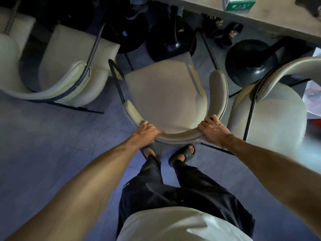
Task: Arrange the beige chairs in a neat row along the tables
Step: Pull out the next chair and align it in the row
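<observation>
I am looking straight down at three beige chairs lined up in front of the table (271, 21), whose pale edge is running across the top right. I am holding the middle chair (165, 94) by its curved backrest: my left hand (147, 130) is clamped over the left bend of the rest, and my right hand (212, 127) is clamped over the right bend, fingers (207, 120) curling onto the inner side of the padding. My two hands are sitting well apart, one at each end of the curve. The left chair (69, 66) is standing just beside the one I am gripping, angled a little, with its dark metal frame showing along the backrest. The right chair (271, 112) is standing close on the other side, its backrest arching up toward the right edge. Under the table I am counting two round black pedestal bases, one (171, 41) just beyond the middle chair's seat and one (250, 60) between the middle and right chairs. A pair of dark slippers with googly eyes (225, 30) is lying on the blue floor (43, 136) between those bases. A green and white box (239, 3) is sitting on the tabletop. My two feet in black sandals (184, 153) are standing just behind the chair's back.
</observation>
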